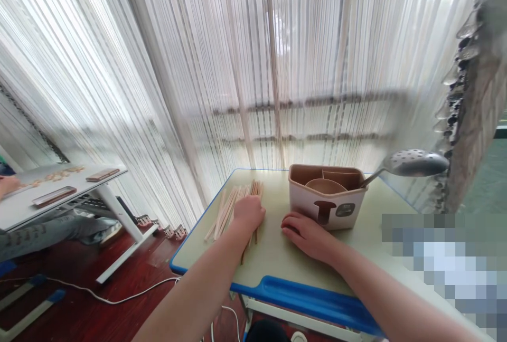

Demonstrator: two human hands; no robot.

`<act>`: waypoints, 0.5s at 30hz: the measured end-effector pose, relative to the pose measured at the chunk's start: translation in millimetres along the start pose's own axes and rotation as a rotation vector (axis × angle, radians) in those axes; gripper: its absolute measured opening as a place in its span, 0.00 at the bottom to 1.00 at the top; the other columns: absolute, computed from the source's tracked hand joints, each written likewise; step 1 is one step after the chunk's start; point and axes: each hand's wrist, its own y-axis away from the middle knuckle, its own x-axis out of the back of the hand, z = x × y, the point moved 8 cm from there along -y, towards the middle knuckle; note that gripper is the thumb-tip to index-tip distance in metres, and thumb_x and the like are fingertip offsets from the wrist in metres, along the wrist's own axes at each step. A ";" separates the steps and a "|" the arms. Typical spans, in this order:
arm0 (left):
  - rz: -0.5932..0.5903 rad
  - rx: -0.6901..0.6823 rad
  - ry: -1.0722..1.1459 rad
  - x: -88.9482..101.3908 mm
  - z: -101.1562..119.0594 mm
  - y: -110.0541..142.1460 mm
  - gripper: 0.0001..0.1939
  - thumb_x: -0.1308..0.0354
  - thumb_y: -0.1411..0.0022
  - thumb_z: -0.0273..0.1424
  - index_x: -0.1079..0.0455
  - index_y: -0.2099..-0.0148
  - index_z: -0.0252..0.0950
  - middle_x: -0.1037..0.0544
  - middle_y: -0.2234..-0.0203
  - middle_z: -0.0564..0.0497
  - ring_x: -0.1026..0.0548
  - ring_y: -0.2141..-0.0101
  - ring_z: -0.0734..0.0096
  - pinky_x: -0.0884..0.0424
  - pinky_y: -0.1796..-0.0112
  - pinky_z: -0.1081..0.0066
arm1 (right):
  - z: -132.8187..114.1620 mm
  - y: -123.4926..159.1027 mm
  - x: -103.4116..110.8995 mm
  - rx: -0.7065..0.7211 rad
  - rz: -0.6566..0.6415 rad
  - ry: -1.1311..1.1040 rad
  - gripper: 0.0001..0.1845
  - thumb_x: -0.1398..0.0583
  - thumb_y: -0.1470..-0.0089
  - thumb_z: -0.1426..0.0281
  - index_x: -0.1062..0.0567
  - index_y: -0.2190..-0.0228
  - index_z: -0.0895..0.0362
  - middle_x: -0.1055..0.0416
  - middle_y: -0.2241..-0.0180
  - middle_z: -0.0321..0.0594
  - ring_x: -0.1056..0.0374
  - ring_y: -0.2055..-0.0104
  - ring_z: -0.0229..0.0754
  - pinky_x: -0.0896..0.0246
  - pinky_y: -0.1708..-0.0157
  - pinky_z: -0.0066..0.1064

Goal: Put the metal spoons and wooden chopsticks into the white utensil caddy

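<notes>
Pale and darker wooden chopsticks (226, 214) lie in a loose bundle on the left half of the small table. Over the bundle's right side, my left hand (249, 212) is closed around several of the darker sticks, whose ends show above and below it; its fingertips are hidden. My right hand (307, 235) rests palm down on the tabletop with its fingers loosely stretched, holding nothing. Just behind it stands a white and brown utensil holder (299, 203) with divided compartments. A metal slotted spoon (415, 162) leans out of its right end.
The table (273, 263) has a blue raised edge in front. Behind it hangs a string curtain (222, 67). At left, another table (19, 212) bears small pieces and two trays, with a person's hand (8, 184) there. A white cable (114, 300) crosses the floor.
</notes>
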 end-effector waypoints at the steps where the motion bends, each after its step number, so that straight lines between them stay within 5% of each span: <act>1: 0.035 -0.008 0.026 3.0 -0.8 0.0 0.14 0.50 0.45 0.32 0.27 0.60 0.32 0.23 0.64 0.38 0.25 0.62 0.57 0.33 0.63 0.65 | 0.6 0.1 -0.2 -0.005 -0.003 -0.002 0.12 0.48 0.43 0.67 0.26 0.65 0.56 0.30 0.62 0.41 0.35 0.61 0.41 0.40 0.57 0.32; 6: 0.267 -0.058 0.326 24.9 -6.5 3.5 0.10 0.47 0.46 0.31 0.26 0.65 0.36 0.22 0.71 0.44 0.25 0.66 0.61 0.32 0.64 0.66 | 0.8 0.3 0.5 -0.013 -0.007 -0.005 0.12 0.49 0.42 0.67 0.27 0.65 0.55 0.30 0.62 0.41 0.35 0.61 0.41 0.41 0.58 0.31; 10: 0.437 -0.106 0.842 40.0 -12.5 7.4 0.11 0.45 0.44 0.33 0.26 0.60 0.35 0.22 0.71 0.47 0.26 0.68 0.68 0.31 0.63 0.67 | -3.8 1.8 9.7 -0.021 0.039 0.003 0.12 0.49 0.42 0.67 0.27 0.64 0.55 0.29 0.63 0.41 0.35 0.61 0.41 0.41 0.60 0.31; 15: 0.173 -0.027 1.728 16.4 -14.1 -5.8 0.21 0.37 0.49 0.34 0.31 0.53 0.32 0.23 0.68 0.47 0.26 0.74 0.74 0.27 0.71 0.72 | -9.9 5.2 18.7 -0.015 0.083 0.010 0.12 0.49 0.42 0.67 0.26 0.65 0.56 0.29 0.65 0.41 0.34 0.61 0.41 0.41 0.61 0.30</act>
